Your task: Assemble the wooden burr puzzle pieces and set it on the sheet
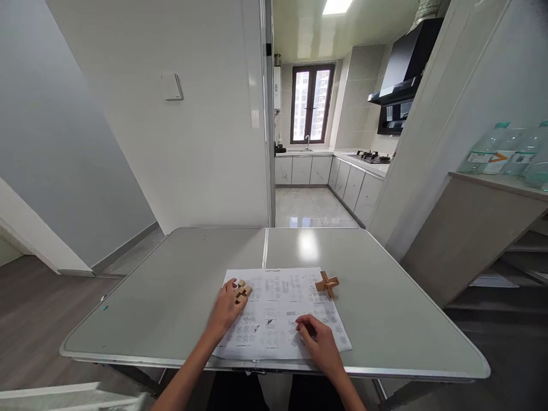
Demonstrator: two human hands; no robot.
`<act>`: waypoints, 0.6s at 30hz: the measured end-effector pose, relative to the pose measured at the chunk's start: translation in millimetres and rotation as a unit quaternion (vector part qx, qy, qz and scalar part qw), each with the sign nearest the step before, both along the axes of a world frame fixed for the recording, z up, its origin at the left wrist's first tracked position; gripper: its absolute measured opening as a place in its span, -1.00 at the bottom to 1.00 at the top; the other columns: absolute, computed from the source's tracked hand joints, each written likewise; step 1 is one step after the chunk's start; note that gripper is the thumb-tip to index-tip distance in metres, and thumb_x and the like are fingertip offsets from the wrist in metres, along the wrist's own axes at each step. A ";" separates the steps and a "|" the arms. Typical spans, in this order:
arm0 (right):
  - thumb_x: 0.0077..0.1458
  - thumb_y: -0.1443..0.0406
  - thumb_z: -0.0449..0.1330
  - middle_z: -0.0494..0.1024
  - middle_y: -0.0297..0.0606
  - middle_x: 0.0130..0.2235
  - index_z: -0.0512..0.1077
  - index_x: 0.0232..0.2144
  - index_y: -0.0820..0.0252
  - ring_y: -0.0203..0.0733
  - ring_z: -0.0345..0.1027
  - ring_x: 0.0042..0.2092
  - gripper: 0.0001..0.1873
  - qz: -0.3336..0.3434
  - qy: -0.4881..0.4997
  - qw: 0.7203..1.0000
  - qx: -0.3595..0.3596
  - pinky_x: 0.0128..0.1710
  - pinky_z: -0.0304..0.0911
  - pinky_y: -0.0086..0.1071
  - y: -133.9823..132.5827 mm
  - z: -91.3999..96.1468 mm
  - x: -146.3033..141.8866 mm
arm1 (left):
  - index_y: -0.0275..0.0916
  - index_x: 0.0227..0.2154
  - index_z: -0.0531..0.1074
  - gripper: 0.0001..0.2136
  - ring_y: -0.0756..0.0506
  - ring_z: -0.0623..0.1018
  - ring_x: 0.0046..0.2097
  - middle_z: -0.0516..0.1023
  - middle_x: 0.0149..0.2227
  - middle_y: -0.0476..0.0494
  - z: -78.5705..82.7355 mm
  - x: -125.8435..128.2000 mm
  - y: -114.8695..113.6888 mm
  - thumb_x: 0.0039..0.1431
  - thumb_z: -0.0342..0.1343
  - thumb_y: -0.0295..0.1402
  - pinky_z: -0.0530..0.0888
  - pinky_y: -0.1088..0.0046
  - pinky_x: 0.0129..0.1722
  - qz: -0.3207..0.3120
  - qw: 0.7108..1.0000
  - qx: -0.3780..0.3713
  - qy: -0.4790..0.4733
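On the left part of a printed instruction sheet (274, 311), my left hand (226, 305) has its thumb and fingers around a light wooden interlocking puzzle (242, 291). My right hand (319, 339) rests over the lower right of the sheet, fingers curled in and thumb close to them. Nothing shows between those fingers. A darker brown, cross-shaped wooden puzzle (327, 284) sits by the sheet's upper right edge, apart from both hands. Rows of small diagrams cover the paper.
The grey folding table (394, 319) has a metal rim and a centre seam. Plastic bottles (483, 151) stand on a cabinet at the right. Behind the table, a doorway opens onto a kitchen with a stove (371, 157). A small teal bit (105, 307) lies at the table's left.
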State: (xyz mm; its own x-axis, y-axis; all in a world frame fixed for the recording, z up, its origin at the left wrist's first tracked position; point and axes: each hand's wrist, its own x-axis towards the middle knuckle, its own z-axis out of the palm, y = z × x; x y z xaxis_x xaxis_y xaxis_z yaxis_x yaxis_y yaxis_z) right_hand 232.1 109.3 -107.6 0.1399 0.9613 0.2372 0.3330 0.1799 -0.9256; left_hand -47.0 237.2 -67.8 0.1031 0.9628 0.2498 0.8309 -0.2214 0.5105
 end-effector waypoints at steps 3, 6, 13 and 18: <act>0.26 0.02 0.12 0.63 -0.24 -0.40 0.56 -0.32 0.13 -0.10 0.46 -0.41 -0.64 -0.001 0.001 1.000 -0.003 -0.38 0.34 -0.33 0.0 -0.6 -0.4 | -0.21 0.14 0.27 -0.47 -0.27 0.56 0.07 0.48 0.05 -0.24 1.5 15.1 -24.7 0.09 0.23 -0.30 0.50 0.15 0.07 -0.050 0.998 0.012 -0.031; 0.26 0.02 0.12 0.64 -0.23 -0.39 0.56 -0.31 0.13 -0.07 0.49 -0.37 -0.64 -0.001 0.000 1.000 -0.006 -0.34 0.36 -0.32 -0.3 -0.4 -0.7 | -0.12 0.14 0.25 -0.48 -0.23 0.58 0.02 0.44 0.08 -0.19 4.4 35.2 -52.0 0.12 0.23 -0.33 0.54 0.16 0.01 -0.101 0.993 0.016 -0.058; 0.26 0.00 0.12 0.64 -0.23 -0.39 0.56 -0.30 0.13 -0.08 0.49 -0.38 -0.62 -0.001 -0.006 1.000 -0.010 -0.34 0.36 -0.32 0.5 -1.4 -1.1 | -0.06 0.16 0.25 -0.43 -0.24 0.54 0.05 0.43 0.06 -0.17 3.0 68.8 -92.4 0.08 0.24 -0.48 0.54 0.12 0.05 -0.196 0.975 0.004 -0.108; 0.24 -0.04 0.12 0.65 -0.22 -0.38 0.56 -0.30 0.14 -0.07 0.50 -0.37 -0.57 -0.004 -0.008 1.000 -0.019 -0.33 0.37 -0.32 0.5 -2.8 -1.0 | -0.08 0.10 0.29 -0.46 -0.26 0.53 0.05 0.44 0.04 -0.17 -6.7 78.1 -98.8 0.05 0.23 -0.53 0.54 0.09 0.05 -0.196 0.974 0.004 -0.113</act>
State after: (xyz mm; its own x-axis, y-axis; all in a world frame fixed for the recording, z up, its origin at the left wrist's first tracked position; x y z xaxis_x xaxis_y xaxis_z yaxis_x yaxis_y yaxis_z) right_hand 231.1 109.7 -110.4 0.1448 0.9685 0.2028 0.3489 0.1418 -0.9264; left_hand 31.1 138.3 -74.5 0.4036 0.8587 0.3160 0.5479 -0.5034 0.6681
